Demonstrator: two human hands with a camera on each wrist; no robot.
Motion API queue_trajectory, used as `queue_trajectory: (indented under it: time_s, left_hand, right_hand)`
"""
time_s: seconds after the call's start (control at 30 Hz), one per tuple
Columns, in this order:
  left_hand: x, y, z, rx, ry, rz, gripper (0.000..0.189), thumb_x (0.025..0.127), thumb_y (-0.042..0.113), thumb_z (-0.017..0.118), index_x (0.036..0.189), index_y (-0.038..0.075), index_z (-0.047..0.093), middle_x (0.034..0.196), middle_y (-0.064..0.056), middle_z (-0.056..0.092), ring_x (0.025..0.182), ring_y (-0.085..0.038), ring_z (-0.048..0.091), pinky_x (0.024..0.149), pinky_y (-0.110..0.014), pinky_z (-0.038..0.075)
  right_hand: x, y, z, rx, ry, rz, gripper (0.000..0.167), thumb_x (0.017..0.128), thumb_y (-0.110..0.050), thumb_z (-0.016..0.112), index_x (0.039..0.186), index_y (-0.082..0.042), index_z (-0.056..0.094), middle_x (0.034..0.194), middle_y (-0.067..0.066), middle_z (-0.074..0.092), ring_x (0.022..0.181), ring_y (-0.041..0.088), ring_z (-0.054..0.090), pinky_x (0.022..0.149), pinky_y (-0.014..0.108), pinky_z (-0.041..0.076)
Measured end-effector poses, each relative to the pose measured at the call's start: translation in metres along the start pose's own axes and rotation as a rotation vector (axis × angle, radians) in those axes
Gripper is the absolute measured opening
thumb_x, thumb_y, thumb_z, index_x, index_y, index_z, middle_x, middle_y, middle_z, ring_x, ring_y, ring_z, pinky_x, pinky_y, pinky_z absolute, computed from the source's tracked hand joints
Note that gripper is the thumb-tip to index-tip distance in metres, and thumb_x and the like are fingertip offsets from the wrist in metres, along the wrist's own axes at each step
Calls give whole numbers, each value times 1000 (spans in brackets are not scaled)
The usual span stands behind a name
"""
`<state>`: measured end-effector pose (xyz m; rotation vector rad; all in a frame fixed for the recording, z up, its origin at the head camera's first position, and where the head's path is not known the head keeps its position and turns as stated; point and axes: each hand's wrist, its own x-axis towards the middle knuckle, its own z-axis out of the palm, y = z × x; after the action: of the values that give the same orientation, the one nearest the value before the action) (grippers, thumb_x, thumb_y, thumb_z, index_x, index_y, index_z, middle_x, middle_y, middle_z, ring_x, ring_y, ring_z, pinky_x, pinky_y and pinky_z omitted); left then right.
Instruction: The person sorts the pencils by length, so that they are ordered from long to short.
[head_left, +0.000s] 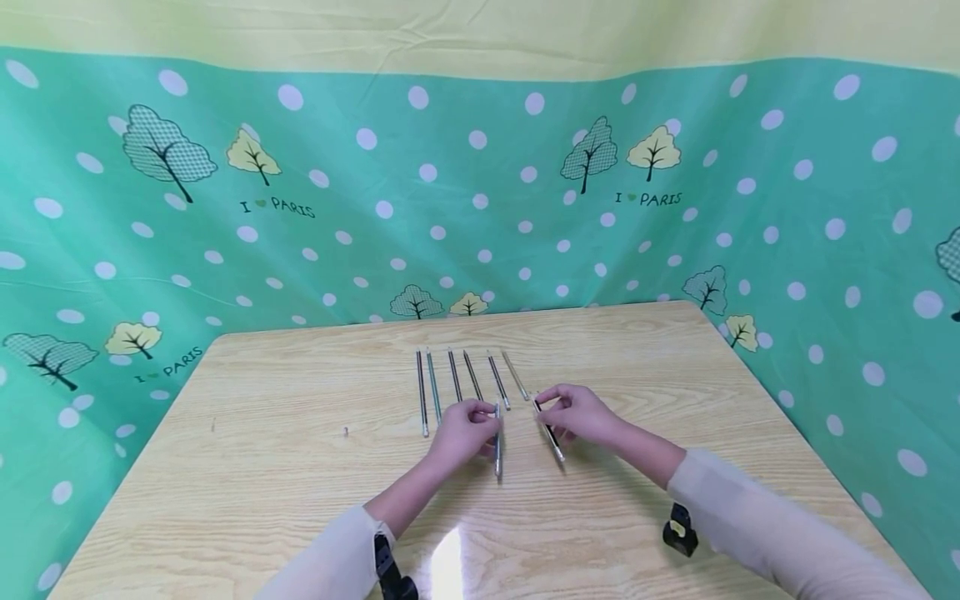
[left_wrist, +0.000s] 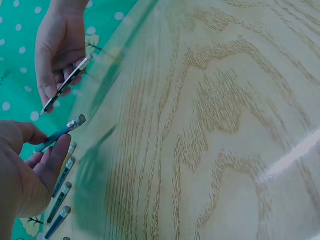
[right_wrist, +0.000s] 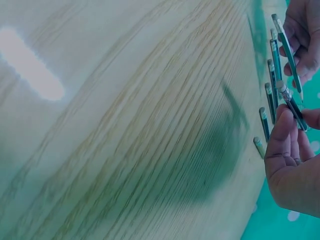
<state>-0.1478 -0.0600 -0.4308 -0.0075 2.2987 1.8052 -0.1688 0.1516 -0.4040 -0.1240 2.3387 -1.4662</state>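
My left hand [head_left: 463,432] pinches a blue-green pencil [head_left: 498,454] between thumb and fingers, its eraser end toward me. To the right, my right hand [head_left: 581,414] pinches a dark pencil [head_left: 552,440], tilted, with its eraser end also nearest me. Both pencils are held above the table, as the left wrist view shows with the blue-green pencil [left_wrist: 60,135] and the dark pencil [left_wrist: 67,85] side by side. Beyond the hands several pencils lie in a row, among them a dark pencil [head_left: 422,392] at the left end and a tan pencil [head_left: 515,375] at the right end.
The wooden table [head_left: 262,467] bears a tiny dark scrap [head_left: 346,432] left of the row. A polka-dot cloth [head_left: 480,208] with trees hangs behind the table and along its sides. Light glares off the tabletop near the front.
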Motion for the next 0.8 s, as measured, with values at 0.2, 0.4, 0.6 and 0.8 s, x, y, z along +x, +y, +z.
queue_trajectory:
  time_s: [0.2,0.4,0.6,0.8]
  left_hand:
    - [0,0,-3,-48,24,-17,37,82,8,66,116,-4,57,95,-15,63,66,-16,63,60,-31,60]
    - [-2,2,-6,-78,45,-25,37,82,9,65,117,-3,57,95,-14,64,66,-16,64,62,-33,60]
    - [-2,2,-7,-118,56,-32,39,84,6,64,119,-6,54,97,-15,63,65,-16,63,65,-40,60]
    - [-5,1,-6,-141,81,-30,39,83,7,65,119,-4,55,96,-14,63,68,-16,64,68,-40,60]
  right_hand:
    - [2,-5,7,51,6,11,34,85,-8,64,118,-1,57,86,14,64,63,17,59,56,30,55]
    - [4,-6,14,112,14,15,36,85,-7,64,119,0,56,90,17,64,61,15,59,52,24,52]
    - [6,-6,22,136,29,9,37,85,-9,65,120,-1,56,89,14,64,61,14,58,52,25,52]
    - [8,-7,29,157,33,1,38,85,-8,64,121,-1,56,89,15,64,60,14,58,50,23,50]
